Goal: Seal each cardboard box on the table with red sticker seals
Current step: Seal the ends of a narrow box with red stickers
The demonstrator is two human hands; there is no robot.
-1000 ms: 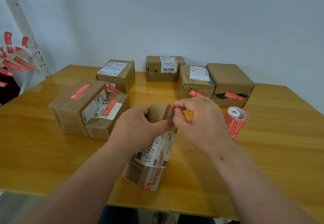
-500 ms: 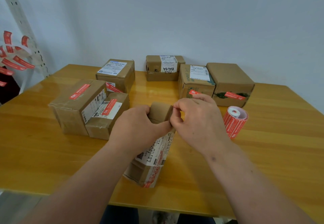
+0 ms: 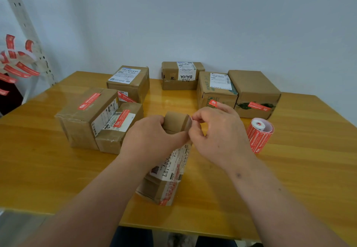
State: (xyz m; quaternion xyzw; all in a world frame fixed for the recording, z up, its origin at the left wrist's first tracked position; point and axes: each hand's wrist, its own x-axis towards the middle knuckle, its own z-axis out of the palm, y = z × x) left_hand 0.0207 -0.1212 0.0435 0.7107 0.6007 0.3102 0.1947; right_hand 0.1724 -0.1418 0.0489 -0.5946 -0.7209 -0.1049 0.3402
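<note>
A long, narrow cardboard box (image 3: 166, 161) lay tilted near the front edge of the wooden surface (image 3: 58, 169), its far end raised. It was brown and worn, with a white shipping label printed in black and red along its top face and a bit of red at its near lower corner. The left hand (image 3: 152, 140) gripped the box's raised end, fingers curled over the top and thumb pressed along the right side. The right hand (image 3: 216, 130) was at the same end, its thumb and forefinger pinched together on something thin at the box's right upper edge; what they pinched was too small to make out.

Just right of the held box, beyond the right hand, a roll of red sticker seals (image 3: 259, 135) lay on its side, white core showing. Left of the held box sat a large taped box (image 3: 87, 117) with a red seal on top, and touching it a smaller box (image 3: 119, 127) with a red seal across its label. Behind the held box stood four more: a labelled box (image 3: 129, 82) at back left, a box marked BAHA (image 3: 181, 75), a printed carton (image 3: 216, 90) with a red seal at its front, and a plain brown box (image 3: 253, 92) with a red seal on its front face. Far left of the held box, off the surface, loose red stickers (image 3: 17, 67) hung beside a perforated metal upright (image 3: 25, 26).
</note>
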